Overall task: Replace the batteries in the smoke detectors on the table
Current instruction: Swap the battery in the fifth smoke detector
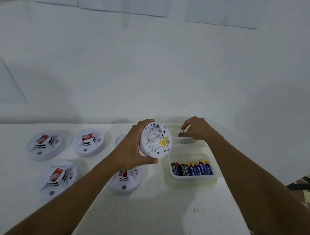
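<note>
Left hand is gripping a white smoke detector by its rim, fingers wrapped around the edge, back side tilted up toward the camera. Battery bay is showing open and looks empty, yellow label beside it.

Right hand is reaching over the far clear tray, fingertips pinched narrow just above a dark battery; cannot tell whether it is gripped or just touched, or being dropped or taken. Near tray is holding a row of batteries, dark ones at left, blue ones at right.

Four more detectors are lying face up on the table: two at the back, one front left, one under the left wrist. Another white edge is peeking out behind the left hand, likely another unit.

Judgement: battery swap on the held unit, mid-way. To do it well: keeping the detector steady and the bay facing up, keeping used and fresh cells in separate trays, checking the polarity marks in the bay before seating, pressing each cell fully down against its contacts.
</note>
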